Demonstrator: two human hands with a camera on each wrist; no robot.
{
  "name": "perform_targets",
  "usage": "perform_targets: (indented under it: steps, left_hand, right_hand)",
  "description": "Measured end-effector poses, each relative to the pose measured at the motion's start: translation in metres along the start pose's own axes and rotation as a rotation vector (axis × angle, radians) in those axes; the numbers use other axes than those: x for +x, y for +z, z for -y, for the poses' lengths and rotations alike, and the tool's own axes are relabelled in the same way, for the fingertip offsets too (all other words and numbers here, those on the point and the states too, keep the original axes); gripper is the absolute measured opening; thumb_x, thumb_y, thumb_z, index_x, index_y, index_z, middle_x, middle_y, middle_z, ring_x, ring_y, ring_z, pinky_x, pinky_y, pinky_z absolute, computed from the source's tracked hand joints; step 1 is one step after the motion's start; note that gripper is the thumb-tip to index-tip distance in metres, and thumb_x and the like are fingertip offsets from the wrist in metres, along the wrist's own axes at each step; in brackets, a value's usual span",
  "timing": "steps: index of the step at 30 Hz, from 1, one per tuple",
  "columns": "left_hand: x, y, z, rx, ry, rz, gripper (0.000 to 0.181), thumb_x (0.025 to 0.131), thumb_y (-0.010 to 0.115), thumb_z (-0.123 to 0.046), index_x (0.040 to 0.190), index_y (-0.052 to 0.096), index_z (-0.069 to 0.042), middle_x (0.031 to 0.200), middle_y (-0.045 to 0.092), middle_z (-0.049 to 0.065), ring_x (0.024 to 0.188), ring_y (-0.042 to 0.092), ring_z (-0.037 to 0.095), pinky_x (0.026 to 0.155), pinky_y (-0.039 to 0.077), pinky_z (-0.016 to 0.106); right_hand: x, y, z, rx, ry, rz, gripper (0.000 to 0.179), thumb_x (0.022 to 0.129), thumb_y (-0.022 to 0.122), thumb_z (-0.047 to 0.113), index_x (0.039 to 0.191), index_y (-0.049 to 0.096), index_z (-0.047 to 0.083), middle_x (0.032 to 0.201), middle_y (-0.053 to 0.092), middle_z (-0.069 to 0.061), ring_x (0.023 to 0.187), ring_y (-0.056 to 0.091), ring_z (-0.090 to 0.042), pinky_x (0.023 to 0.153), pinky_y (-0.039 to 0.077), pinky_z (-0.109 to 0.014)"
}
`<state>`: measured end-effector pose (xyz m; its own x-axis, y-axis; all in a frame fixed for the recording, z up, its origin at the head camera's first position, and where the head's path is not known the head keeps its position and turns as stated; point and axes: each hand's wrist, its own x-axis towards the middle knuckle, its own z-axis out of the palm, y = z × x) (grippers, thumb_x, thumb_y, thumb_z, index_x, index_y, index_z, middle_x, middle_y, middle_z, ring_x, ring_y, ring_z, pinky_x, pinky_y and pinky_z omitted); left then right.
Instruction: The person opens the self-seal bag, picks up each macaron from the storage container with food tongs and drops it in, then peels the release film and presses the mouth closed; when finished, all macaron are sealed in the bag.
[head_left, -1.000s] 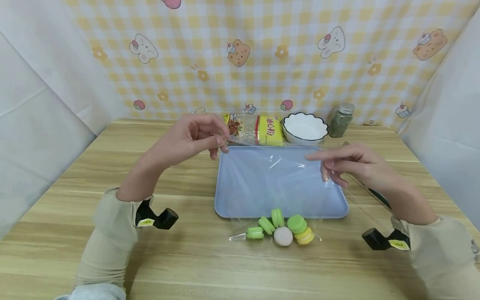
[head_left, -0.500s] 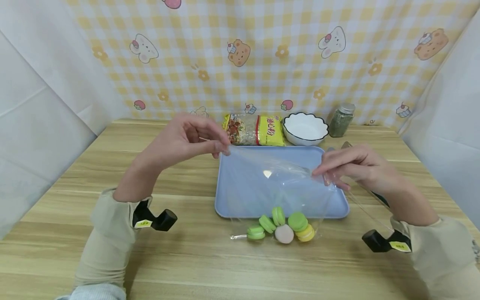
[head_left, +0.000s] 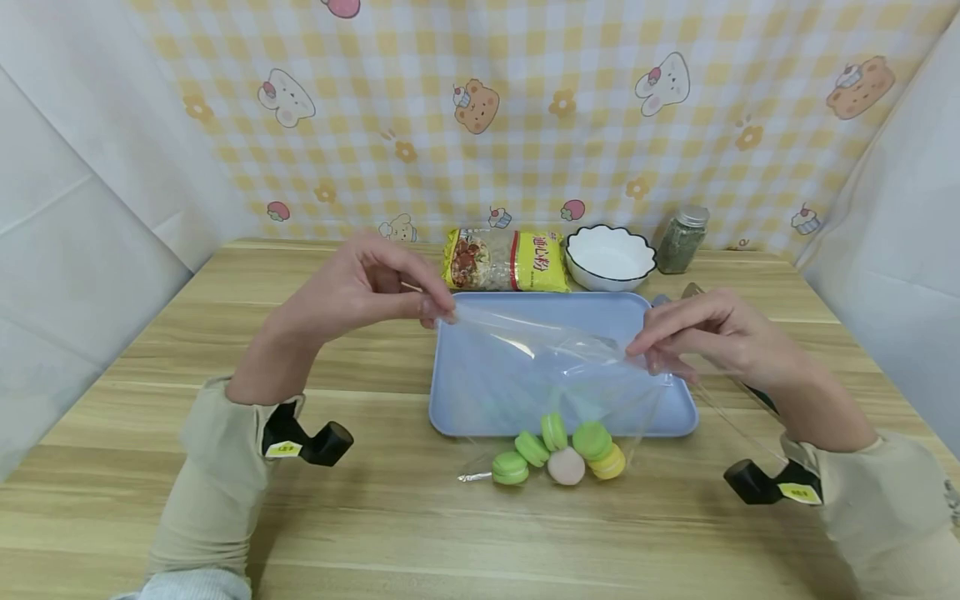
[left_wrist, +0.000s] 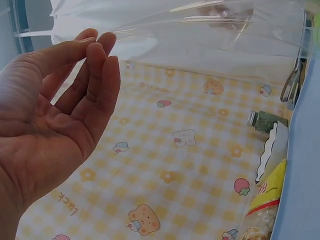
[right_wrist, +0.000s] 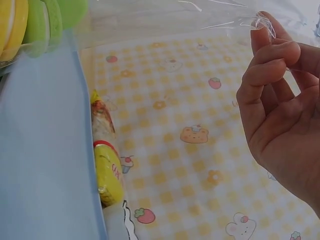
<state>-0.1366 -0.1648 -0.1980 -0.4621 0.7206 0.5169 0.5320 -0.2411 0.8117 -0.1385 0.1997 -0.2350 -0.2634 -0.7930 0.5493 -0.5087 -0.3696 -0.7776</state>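
Observation:
A clear plastic bag [head_left: 525, 333] hangs between my two hands, its top edge stretched above the blue tray. My left hand [head_left: 375, 287] pinches the bag's left top corner between thumb and fingertips; the left wrist view shows the same left hand [left_wrist: 65, 95] with the film running off to the right. On the other side my right hand [head_left: 708, 337] pinches the right top corner, and in the right wrist view film bunches at the fingertips of that right hand [right_wrist: 282, 95]. At the bag's bottom lie several macarons: green macarons [head_left: 512, 468], a yellow macaron [head_left: 609, 462] and a pale pinkish one.
Under the bag, the blue tray [head_left: 450, 408] lies on the wooden table [head_left: 360, 508]. Behind it stand a yellow-ended food packet [head_left: 543, 262], a white scalloped bowl [head_left: 611, 254] and a jar of green herbs [head_left: 682, 242]. Utensils lie partly hidden beneath my right hand.
The bag's top edge has drawn together into a narrow band. My left hand has dipped slightly, its fingers closer together; my right fingers have closed on their corner. The macarons have barely shifted.

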Motion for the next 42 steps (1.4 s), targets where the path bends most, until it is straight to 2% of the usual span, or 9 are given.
perform_targets:
  steps: [5, 10, 13, 19, 25, 32, 42]
  left_hand:
    - [0.0004, -0.0016, 0.0004, 0.015, 0.0, 0.009, 0.011, 0.086, 0.061, 0.006, 0.09, 0.07, 0.002, 0.085, 0.069, 0.014, 0.066, 0.062, 0.021, 0.062, 0.054, 0.034]
    - [0.0007, -0.0018, 0.0003, 0.032, -0.005, 0.015, 0.013, 0.085, 0.06, 0.007, 0.091, 0.07, 0.002, 0.085, 0.068, 0.015, 0.067, 0.061, 0.022, 0.062, 0.054, 0.034]
    - [0.0005, -0.002, 0.0006, 0.036, -0.005, 0.013, 0.012, 0.085, 0.06, 0.007, 0.091, 0.07, 0.002, 0.085, 0.068, 0.016, 0.068, 0.061, 0.023, 0.062, 0.053, 0.034]
    - [-0.0004, -0.002, 0.0014, 0.046, -0.006, -0.006, 0.012, 0.085, 0.06, 0.007, 0.091, 0.07, 0.002, 0.085, 0.068, 0.015, 0.068, 0.061, 0.022, 0.061, 0.052, 0.033]
    - [0.0008, -0.0007, 0.0029, 0.057, -0.037, -0.027, 0.013, 0.085, 0.059, 0.009, 0.09, 0.069, 0.002, 0.084, 0.068, 0.016, 0.067, 0.061, 0.023, 0.061, 0.052, 0.033]
    - [0.0025, 0.0022, 0.0007, 0.048, -0.043, -0.02, 0.01, 0.085, 0.06, 0.008, 0.091, 0.067, 0.004, 0.083, 0.067, 0.017, 0.07, 0.063, 0.024, 0.061, 0.053, 0.034]
    - [0.0026, 0.0032, 0.0014, 0.059, -0.079, -0.031, 0.01, 0.085, 0.06, 0.007, 0.09, 0.067, 0.003, 0.083, 0.067, 0.015, 0.069, 0.062, 0.024, 0.062, 0.053, 0.033]
  right_hand:
    - [-0.0033, -0.0004, 0.0015, -0.041, 0.074, -0.04, 0.046, 0.081, 0.028, -0.029, 0.113, 0.058, -0.014, 0.07, 0.053, -0.01, 0.054, 0.046, -0.016, 0.046, 0.039, -0.03]
    - [-0.0075, 0.0004, 0.004, -0.092, 0.182, -0.098, 0.043, 0.084, 0.031, -0.027, 0.116, 0.057, -0.012, 0.084, 0.061, -0.01, 0.052, 0.047, -0.015, 0.041, 0.039, -0.03]
    - [-0.0083, 0.001, 0.0044, -0.115, 0.209, -0.122, 0.041, 0.086, 0.035, -0.025, 0.118, 0.057, -0.011, 0.085, 0.062, -0.01, 0.052, 0.047, -0.015, 0.041, 0.038, -0.031]
    - [-0.0065, 0.0003, 0.0009, -0.092, 0.164, -0.091, 0.045, 0.083, 0.032, -0.029, 0.116, 0.057, -0.012, 0.071, 0.052, -0.008, 0.051, 0.045, -0.016, 0.045, 0.038, -0.031]
    - [-0.0055, -0.0016, -0.0022, -0.055, 0.125, -0.05, 0.049, 0.08, 0.027, -0.03, 0.11, 0.061, -0.012, 0.073, 0.053, -0.01, 0.053, 0.044, -0.016, 0.043, 0.038, -0.03]
    - [-0.0078, -0.0007, -0.0006, -0.065, 0.163, -0.077, 0.049, 0.08, 0.029, -0.029, 0.107, 0.063, -0.009, 0.08, 0.059, -0.01, 0.052, 0.045, -0.017, 0.038, 0.037, -0.029]
    - [-0.0084, 0.0009, -0.0013, -0.092, 0.19, -0.094, 0.045, 0.082, 0.031, -0.027, 0.107, 0.063, -0.007, 0.079, 0.059, -0.01, 0.053, 0.047, -0.016, 0.037, 0.037, -0.03]
